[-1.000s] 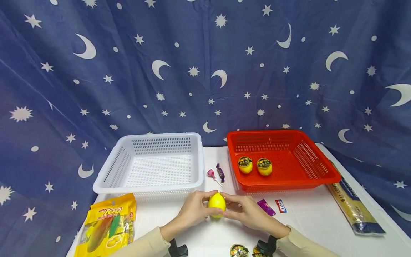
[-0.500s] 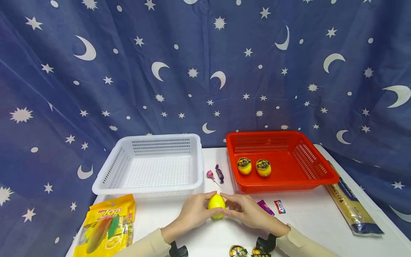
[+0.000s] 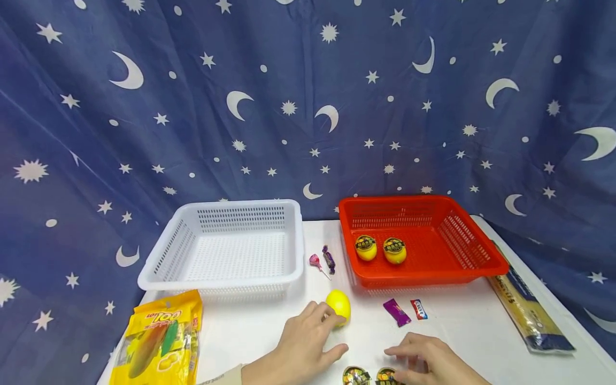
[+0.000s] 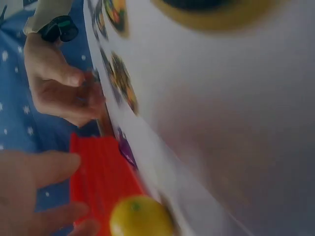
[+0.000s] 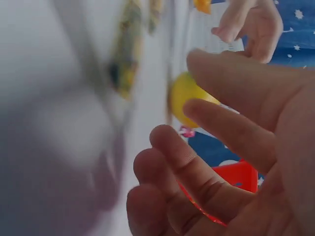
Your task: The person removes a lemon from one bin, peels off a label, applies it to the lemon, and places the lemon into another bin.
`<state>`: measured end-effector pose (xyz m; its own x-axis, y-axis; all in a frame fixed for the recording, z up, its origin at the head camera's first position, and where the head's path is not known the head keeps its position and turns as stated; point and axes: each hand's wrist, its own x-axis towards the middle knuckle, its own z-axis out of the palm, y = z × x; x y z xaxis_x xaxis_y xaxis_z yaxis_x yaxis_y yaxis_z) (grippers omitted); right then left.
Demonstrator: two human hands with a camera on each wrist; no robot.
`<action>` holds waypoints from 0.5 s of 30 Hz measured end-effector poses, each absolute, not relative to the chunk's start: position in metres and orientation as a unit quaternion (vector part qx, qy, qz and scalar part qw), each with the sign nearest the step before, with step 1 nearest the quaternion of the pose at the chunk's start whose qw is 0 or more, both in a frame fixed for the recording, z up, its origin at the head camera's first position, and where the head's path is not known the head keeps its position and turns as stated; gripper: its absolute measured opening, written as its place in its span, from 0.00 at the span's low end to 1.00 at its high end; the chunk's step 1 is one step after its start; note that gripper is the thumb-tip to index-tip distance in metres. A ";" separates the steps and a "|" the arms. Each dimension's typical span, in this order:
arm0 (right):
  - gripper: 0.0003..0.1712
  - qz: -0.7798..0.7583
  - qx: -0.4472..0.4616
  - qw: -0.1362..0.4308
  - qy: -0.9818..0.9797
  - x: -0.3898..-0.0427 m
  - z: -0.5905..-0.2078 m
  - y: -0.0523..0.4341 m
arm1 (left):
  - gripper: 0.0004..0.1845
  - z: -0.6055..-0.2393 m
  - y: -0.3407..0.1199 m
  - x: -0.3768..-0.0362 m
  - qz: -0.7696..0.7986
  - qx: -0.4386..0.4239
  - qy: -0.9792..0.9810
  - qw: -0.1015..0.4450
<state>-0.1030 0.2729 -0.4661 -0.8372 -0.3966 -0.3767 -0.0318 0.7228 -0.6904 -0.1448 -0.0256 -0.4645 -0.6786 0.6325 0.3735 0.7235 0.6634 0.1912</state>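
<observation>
I see a smooth, glossy yellow lemon-shaped capsule [image 3: 339, 305] that looks like plastic. The white basket [image 3: 226, 247] and the red basket [image 3: 474, 251] are both perforated plastic, with a light shine on the rims. The table [image 3: 462, 331] has a smooth, matt white surface. The yellow snack bag [image 3: 159, 337] is shiny plastic film, and the purple candy wrapper [image 3: 397, 312] looks like glossy foil. The backdrop [image 3: 192, 107] is soft matt cloth with folds.

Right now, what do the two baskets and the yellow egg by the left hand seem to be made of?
White basket and red basket: moulded plastic by the look, with slotted walls and a slightly glossy rim. Yellow egg: probably smooth, shiny plastic, judging by its even colour and highlight; the left hand touches it with its fingertips.
</observation>
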 end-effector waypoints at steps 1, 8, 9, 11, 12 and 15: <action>0.25 -0.337 -0.126 0.260 0.896 -0.099 -0.470 0.274 | 0.25 -0.463 -0.023 -0.143 -0.138 -0.404 -0.896 0.125; 0.21 -0.271 -0.183 0.161 0.931 -0.082 -0.503 0.274 | 0.28 -0.470 -0.005 -0.137 -0.018 -0.505 -0.862 -0.026; 0.20 -0.269 -0.191 0.147 0.932 -0.080 -0.506 0.274 | 0.26 -0.472 -0.003 -0.137 -0.016 -0.509 -0.860 -0.036; 0.20 -0.268 -0.195 0.138 0.933 -0.079 -0.509 0.275 | 0.20 -0.475 0.000 -0.136 -0.014 -0.516 -0.856 -0.041; 0.20 -0.268 -0.192 0.137 0.934 -0.078 -0.510 0.274 | 0.18 -0.477 0.001 -0.135 -0.016 -0.519 -0.854 -0.038; 0.17 -0.281 -0.161 0.146 0.935 -0.078 -0.511 0.272 | 0.16 -0.479 0.006 -0.135 -0.039 -0.515 -0.855 -0.043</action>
<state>-0.0778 0.2720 -0.5107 -0.9053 -0.3836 -0.1825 -0.2195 0.7902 -0.5722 -0.1347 0.0056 -0.4788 -0.4658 0.8842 -0.0345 0.8775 0.4666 0.1110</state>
